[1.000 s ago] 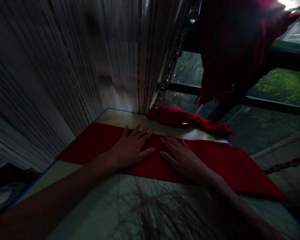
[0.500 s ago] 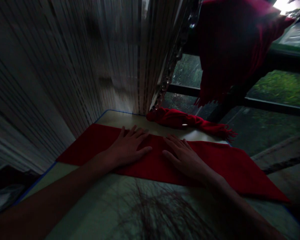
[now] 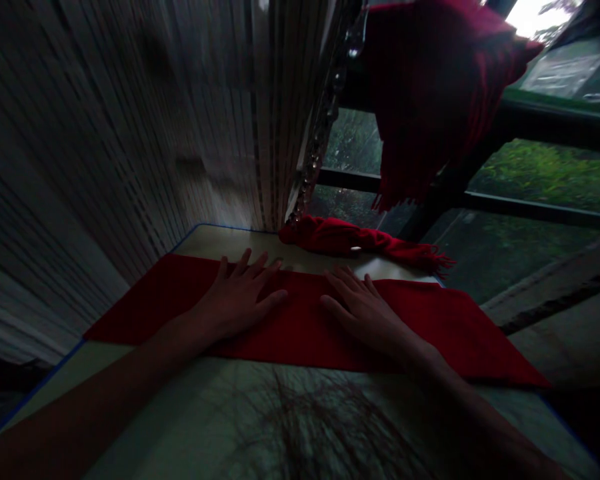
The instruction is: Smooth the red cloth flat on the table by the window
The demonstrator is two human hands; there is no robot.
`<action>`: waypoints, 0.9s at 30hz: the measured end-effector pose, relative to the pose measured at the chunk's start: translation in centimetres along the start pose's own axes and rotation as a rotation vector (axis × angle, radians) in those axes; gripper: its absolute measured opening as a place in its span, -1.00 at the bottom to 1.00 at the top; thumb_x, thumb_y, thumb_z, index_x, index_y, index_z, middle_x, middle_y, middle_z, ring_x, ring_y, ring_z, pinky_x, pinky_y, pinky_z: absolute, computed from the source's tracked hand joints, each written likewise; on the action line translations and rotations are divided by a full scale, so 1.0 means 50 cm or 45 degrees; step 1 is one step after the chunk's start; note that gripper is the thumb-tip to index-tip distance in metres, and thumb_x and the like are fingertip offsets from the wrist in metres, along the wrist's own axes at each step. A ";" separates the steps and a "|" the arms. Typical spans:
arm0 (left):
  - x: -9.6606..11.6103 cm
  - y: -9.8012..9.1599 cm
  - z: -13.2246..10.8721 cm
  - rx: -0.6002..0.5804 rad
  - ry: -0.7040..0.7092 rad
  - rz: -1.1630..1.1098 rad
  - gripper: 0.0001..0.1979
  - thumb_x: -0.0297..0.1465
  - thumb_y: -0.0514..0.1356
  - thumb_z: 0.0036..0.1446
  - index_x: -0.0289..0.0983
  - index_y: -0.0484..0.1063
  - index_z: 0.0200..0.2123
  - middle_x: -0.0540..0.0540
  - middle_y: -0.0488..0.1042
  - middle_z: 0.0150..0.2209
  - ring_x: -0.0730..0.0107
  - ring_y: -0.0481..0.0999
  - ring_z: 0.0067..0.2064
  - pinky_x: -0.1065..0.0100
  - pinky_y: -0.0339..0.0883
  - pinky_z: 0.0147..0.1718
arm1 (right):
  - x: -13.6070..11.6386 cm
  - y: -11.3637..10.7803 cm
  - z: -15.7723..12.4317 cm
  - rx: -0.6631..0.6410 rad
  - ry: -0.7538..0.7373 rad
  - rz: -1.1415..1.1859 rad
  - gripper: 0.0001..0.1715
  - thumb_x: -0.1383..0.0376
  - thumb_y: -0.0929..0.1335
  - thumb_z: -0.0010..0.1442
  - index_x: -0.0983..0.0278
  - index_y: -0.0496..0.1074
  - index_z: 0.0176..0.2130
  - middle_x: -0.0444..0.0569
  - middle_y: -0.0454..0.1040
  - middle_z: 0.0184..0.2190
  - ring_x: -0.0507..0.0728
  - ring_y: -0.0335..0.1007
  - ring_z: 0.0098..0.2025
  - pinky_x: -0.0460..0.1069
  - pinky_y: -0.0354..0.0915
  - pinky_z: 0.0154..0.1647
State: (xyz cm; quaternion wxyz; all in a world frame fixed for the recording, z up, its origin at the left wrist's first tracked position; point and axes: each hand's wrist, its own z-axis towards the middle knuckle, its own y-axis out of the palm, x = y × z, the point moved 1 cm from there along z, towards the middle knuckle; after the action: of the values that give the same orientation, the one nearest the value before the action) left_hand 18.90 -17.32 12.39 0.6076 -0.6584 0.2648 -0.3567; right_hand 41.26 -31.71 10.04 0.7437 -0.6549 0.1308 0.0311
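A long flat strip of red cloth (image 3: 300, 320), scarf-like and smooth, lies across the pale table, reaching its left and right edges. My left hand (image 3: 237, 297) rests palm down on it, left of the middle, fingers spread and their tips at the far edge. To the right, my right hand (image 3: 363, 310) also presses flat on the cloth, fingers stretched forward and thumb pointing inward. Neither hand grips anything. Beyond them a bunched red scarf (image 3: 350, 237) with a fringed end lies along the table's far side.
The pale table (image 3: 205, 407) has a blue edge. String curtains (image 3: 220, 133) hang at the left and back. A fringed red scarf (image 3: 420, 113) hangs over a dark window bar at the right, with a string of clear beads (image 3: 313, 160) beside it. Dark hair partly covers the bottom.
The view has turned slightly, so most things sit farther left. The gap between my hands has widened a little, the right one sliding rightward over the cloth. Both stay flat.
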 end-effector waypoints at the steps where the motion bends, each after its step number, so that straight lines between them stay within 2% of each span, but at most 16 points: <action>1: 0.005 0.003 0.000 0.000 0.029 -0.001 -0.25 0.16 -0.14 0.41 -0.03 -0.08 0.52 -0.05 -0.21 0.54 -0.14 -0.36 0.54 -0.37 -0.38 0.39 | -0.004 0.000 0.001 -0.005 -0.008 0.000 -0.19 -0.14 0.10 0.48 0.21 0.06 0.49 0.12 -0.04 0.53 0.32 -0.29 0.56 0.47 -0.25 0.48; 5: -0.005 0.015 -0.001 -0.018 0.059 -0.013 -0.25 0.17 -0.16 0.41 -0.01 -0.05 0.51 -0.04 -0.20 0.54 -0.12 -0.31 0.54 -0.37 -0.34 0.39 | -0.009 0.001 0.001 -0.051 0.006 -0.008 -0.21 -0.12 0.12 0.48 0.23 0.11 0.47 0.15 -0.02 0.52 0.34 -0.28 0.55 0.47 -0.24 0.47; 9: -0.038 0.012 0.001 -0.051 -0.070 0.009 -0.25 0.17 -0.19 0.41 -0.01 -0.05 0.51 -0.05 -0.21 0.54 -0.15 -0.28 0.53 -0.38 -0.34 0.38 | 0.008 -0.003 -0.003 -0.032 0.054 0.002 -0.24 -0.10 0.13 0.49 0.21 0.15 0.46 0.16 0.02 0.51 0.36 -0.25 0.55 0.47 -0.20 0.47; 11: -0.042 0.006 0.001 -0.033 -0.126 0.041 -0.23 0.17 -0.17 0.40 -0.03 -0.07 0.52 -0.08 -0.22 0.54 -0.17 -0.28 0.53 -0.39 -0.33 0.37 | 0.014 -0.005 -0.003 -0.017 0.057 0.013 -0.22 -0.12 0.13 0.48 0.21 0.14 0.46 0.16 0.01 0.51 0.37 -0.26 0.55 0.46 -0.20 0.48; 14: -0.023 0.000 -0.002 0.029 -0.079 0.051 -0.23 0.17 -0.13 0.39 -0.04 -0.08 0.52 -0.08 -0.18 0.54 -0.15 -0.31 0.54 -0.40 -0.32 0.37 | 0.007 -0.007 0.000 -0.008 0.031 0.028 -0.17 -0.15 0.12 0.47 0.22 0.08 0.49 0.15 0.00 0.52 0.38 -0.30 0.55 0.46 -0.24 0.49; 18: 0.007 0.009 -0.007 0.005 0.075 0.002 -0.25 0.15 -0.11 0.40 -0.03 -0.03 0.51 -0.05 -0.12 0.53 -0.13 -0.24 0.54 -0.35 -0.31 0.39 | -0.011 -0.012 0.000 -0.040 -0.020 0.063 -0.17 -0.16 0.12 0.47 0.18 0.04 0.50 0.12 -0.05 0.53 0.35 -0.35 0.56 0.46 -0.28 0.48; 27: 0.028 0.023 -0.010 -0.003 0.182 -0.003 -0.24 0.17 -0.12 0.40 -0.03 -0.06 0.51 -0.04 -0.14 0.53 -0.14 -0.20 0.53 -0.35 -0.37 0.39 | -0.015 -0.011 -0.006 -0.070 -0.052 0.039 -0.10 -0.19 0.14 0.45 0.26 0.04 0.50 0.17 -0.07 0.53 0.33 -0.34 0.56 0.45 -0.30 0.49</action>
State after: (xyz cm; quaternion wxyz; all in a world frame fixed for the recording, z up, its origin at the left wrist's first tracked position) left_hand 19.43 -18.87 11.46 0.5861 -0.6323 0.3070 -0.4032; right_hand 40.63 -31.97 10.73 0.7274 -0.6722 0.1246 0.0595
